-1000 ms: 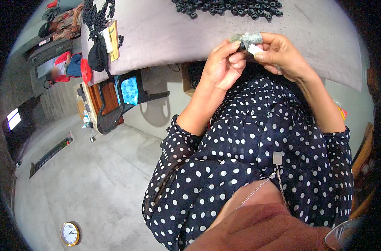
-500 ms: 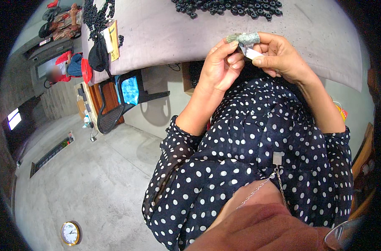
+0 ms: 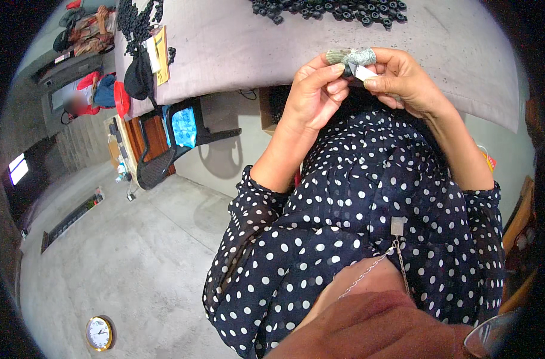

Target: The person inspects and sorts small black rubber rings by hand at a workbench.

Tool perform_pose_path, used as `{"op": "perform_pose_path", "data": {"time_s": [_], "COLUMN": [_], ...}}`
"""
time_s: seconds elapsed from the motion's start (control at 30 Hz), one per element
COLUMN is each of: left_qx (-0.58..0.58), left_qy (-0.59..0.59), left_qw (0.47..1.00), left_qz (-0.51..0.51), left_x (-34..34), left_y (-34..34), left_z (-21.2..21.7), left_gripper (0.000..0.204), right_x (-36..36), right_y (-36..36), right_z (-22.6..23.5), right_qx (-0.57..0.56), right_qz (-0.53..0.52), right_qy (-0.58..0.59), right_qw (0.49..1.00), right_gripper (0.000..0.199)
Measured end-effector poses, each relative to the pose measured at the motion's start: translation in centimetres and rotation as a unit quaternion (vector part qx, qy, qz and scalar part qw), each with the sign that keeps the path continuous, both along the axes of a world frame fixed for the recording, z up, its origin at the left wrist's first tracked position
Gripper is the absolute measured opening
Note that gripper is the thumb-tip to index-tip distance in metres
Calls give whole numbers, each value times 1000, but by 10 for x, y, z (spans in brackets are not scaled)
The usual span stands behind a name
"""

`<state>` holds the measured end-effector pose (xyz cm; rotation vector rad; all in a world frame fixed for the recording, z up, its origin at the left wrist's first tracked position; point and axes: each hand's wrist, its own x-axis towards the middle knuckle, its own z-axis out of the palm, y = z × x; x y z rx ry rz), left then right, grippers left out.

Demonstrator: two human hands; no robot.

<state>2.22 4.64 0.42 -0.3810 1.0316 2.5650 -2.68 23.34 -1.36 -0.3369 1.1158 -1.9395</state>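
Over the near edge of the bench (image 3: 236,51), the left hand (image 3: 313,90) is pinching a small black part (image 3: 347,70) while the right hand (image 3: 406,82), almost meeting it, is gripping a white piece (image 3: 365,73) just beside. Farther off, many black pieces (image 3: 338,9) are lying clustered.

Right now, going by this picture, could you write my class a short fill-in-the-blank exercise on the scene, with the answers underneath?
1. The left hand pinches a small part coloured ____.
2. The right hand holds a small flat piece coloured ____.
3. The patterned cover on the black chair is mainly ____.
4. The round, gold-rimmed dial at the lower left belongs to a ____.

Missing words: black; white; blue; clock.
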Motion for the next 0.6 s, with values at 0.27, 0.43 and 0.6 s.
{"op": "perform_pose_path", "data": {"time_s": [0.27,0.43,0.6], "left_qx": [51,-72,-371], "left_qy": [-26,-139,-287], "left_qw": [993,960,840], "left_qz": [102,231,274], "left_x": [52,82,72], "left_y": [-99,-171,-188], "left_z": [-20,-87,-126], "left_gripper": [30,20,44], "right_x": [-1,-1,1], "right_y": [0,-2,-2], "right_z": [-10,-5,-6], "right_qx": [19,18,14], "right_qz": [-33,-28,-21], "right_qy": [28,16,4], "right_qw": [999,999,1000], "right_gripper": [31,26,26]}}
